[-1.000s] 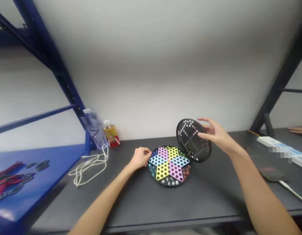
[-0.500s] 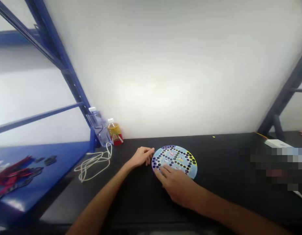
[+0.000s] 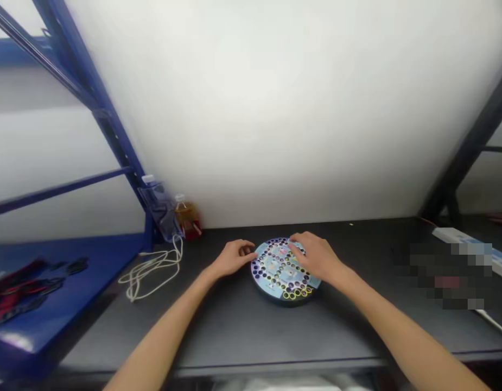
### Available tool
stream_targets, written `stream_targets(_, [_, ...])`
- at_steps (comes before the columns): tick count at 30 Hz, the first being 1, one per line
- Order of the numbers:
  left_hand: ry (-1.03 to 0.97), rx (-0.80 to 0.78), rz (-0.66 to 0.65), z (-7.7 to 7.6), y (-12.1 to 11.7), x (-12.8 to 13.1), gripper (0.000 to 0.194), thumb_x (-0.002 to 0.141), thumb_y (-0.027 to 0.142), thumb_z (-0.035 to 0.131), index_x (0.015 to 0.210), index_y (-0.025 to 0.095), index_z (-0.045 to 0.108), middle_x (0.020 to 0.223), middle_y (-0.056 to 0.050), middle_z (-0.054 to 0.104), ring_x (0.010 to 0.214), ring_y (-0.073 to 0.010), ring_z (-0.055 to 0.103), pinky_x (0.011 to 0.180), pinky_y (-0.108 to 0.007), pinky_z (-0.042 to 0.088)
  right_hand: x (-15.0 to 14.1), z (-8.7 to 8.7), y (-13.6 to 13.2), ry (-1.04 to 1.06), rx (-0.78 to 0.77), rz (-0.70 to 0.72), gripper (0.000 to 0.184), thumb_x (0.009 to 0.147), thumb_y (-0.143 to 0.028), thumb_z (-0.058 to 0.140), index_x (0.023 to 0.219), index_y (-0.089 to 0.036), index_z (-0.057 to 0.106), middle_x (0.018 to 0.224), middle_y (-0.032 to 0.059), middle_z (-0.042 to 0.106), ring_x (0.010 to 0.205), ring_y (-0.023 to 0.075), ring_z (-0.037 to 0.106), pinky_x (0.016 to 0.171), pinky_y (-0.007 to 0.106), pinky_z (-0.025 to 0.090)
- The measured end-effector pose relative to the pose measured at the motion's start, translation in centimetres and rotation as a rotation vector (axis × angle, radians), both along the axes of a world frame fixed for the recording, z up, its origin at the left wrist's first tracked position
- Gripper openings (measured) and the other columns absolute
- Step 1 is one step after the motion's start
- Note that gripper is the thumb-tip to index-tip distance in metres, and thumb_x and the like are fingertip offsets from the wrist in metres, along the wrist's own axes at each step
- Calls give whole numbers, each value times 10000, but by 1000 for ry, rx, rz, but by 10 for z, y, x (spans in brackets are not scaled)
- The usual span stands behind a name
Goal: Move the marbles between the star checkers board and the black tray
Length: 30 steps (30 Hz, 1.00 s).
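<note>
A round game box (image 3: 269, 293) with a dark base stands on the black tabletop. Its light blue lid (image 3: 277, 279), printed with rings of dark holes and a yellow-ringed section at the near side, covers the star-patterned board. At the left rim is my left hand (image 3: 233, 257), its fingers loosely bent and apart, thumb at the lid's edge. My right hand (image 3: 318, 258) lies over the lid's right part, fingers and thumb apart on the surface. It hides that portion of the print. Neither hand is wrapped round anything.
A coiled white cable (image 3: 153, 271) lies left of the box. Behind it stand a clear plastic container (image 3: 161, 212) and a bottle with amber contents (image 3: 188, 217). Red and black items (image 3: 26, 288) lie on a blue surface. A white box (image 3: 458, 239) is at right.
My right hand brought the raised lid down over the star board. The lid has since turned, its yellow part moving from far right to the near side. My left hand stays at the left rim.
</note>
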<state>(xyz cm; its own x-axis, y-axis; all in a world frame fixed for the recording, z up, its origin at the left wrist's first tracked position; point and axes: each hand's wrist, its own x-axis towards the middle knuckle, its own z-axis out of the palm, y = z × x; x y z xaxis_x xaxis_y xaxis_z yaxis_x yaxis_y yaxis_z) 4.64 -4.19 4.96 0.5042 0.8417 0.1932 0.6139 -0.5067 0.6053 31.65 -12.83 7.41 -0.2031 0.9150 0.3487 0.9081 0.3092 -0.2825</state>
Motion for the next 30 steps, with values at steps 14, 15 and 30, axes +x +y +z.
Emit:
stream_targets(14, [107, -28, -221, 14, 0, -9, 735, 593, 567, 790, 1233, 241, 632, 1057, -62, 634, 870, -194, 573, 718, -268, 443, 42, -40, 43, -93, -199, -145, 350, 973, -406, 377, 980, -184, 646, 943, 110, 693, 864, 223, 646, 692, 280, 405])
stream_targets(15, [108, -27, -224, 13, 1, -9, 735, 596, 568, 788, 1237, 242, 630, 1060, -62, 634, 870, -193, 573, 712, -266, 441, 40, -42, 43, -120, -198, -162, 361, 981, -408, 352, 981, -183, 635, 952, 116, 690, 871, 231, 647, 695, 288, 405])
stream_targets(30, [92, 26, -213, 1, 15, -17, 568, 767, 564, 666, 1245, 259, 631, 1141, -76, 630, 972, -216, 584, 779, -293, 461, 33, -42, 42, -243, -251, -295, 500, 983, -505, 243, 993, -162, 607, 951, 155, 677, 879, 266, 653, 733, 325, 422])
